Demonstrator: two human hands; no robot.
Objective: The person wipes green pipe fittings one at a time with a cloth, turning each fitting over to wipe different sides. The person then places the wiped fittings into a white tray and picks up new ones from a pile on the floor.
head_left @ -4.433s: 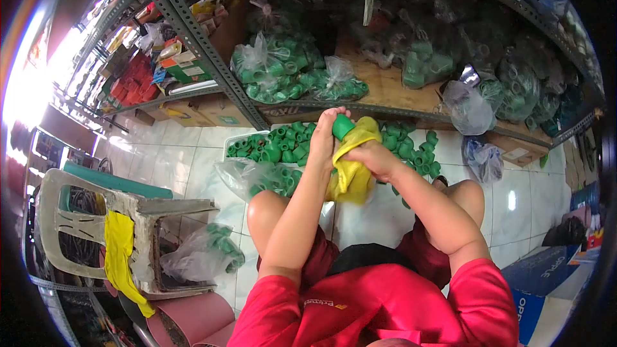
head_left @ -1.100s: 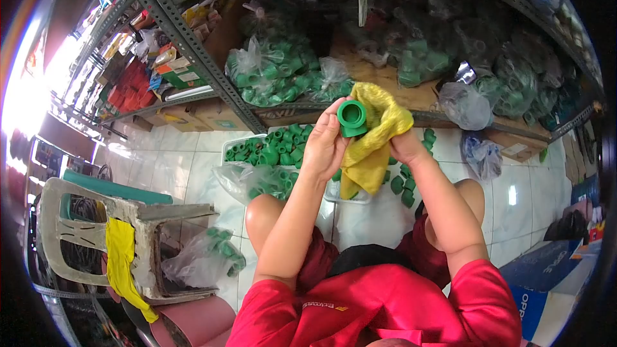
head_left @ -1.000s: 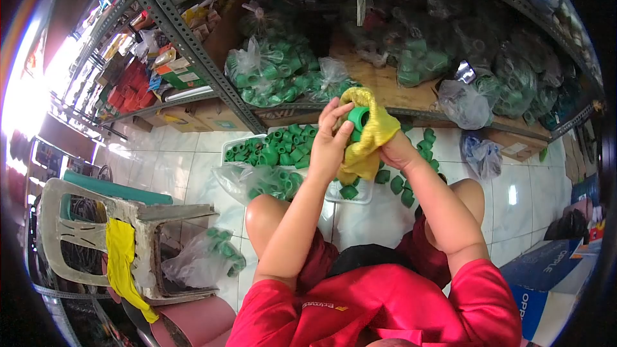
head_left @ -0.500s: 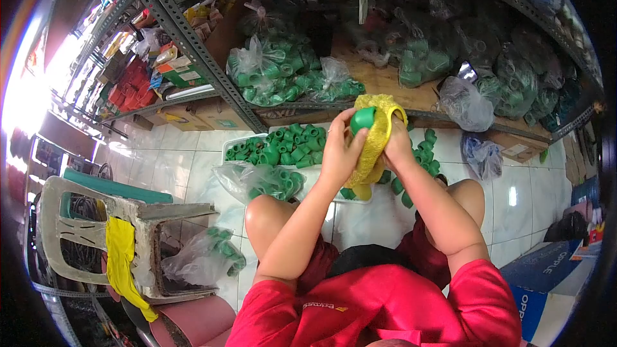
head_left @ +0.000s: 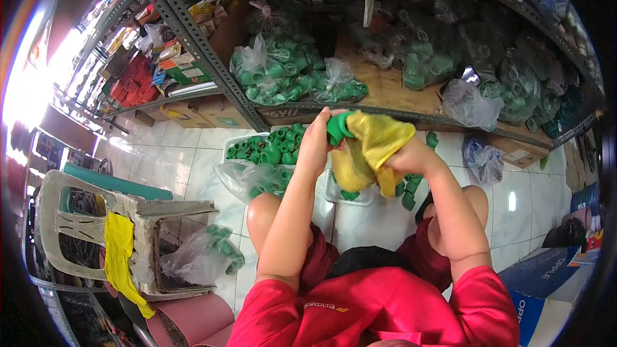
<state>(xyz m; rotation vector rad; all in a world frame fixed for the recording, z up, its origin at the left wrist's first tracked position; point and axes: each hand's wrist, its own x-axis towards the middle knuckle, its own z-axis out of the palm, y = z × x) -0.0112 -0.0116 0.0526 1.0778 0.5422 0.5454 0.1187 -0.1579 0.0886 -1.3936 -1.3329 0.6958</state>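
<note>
A green plastic pipe fitting (head_left: 337,130) sits in my left hand (head_left: 317,139), whose fingers are closed around it. My right hand (head_left: 412,156) grips a yellow cloth (head_left: 384,138), with the fingers partly hidden in its folds. One end of the cloth touches the fitting, and the rest hangs loose below. Under the hands stands a small white tray (head_left: 366,199) with a green fitting in it. To its left, a white tray (head_left: 229,144) is filled with many green fittings. More loose green fittings (head_left: 409,199) lie on the floor by my right knee.
Metal shelving (head_left: 225,80) holds plastic bags of green fittings (head_left: 276,67) ahead. On the left stands a worn plastic chair (head_left: 71,218) with a yellow cloth (head_left: 119,250) draped over it. Bagged fittings (head_left: 222,247) lie beside it. A blue box (head_left: 536,276) is at the right.
The cloth has opened out and swung to hang between the hands. My left hand has moved left with the fitting, and my right hand has shifted right and down, widening the gap between them.
</note>
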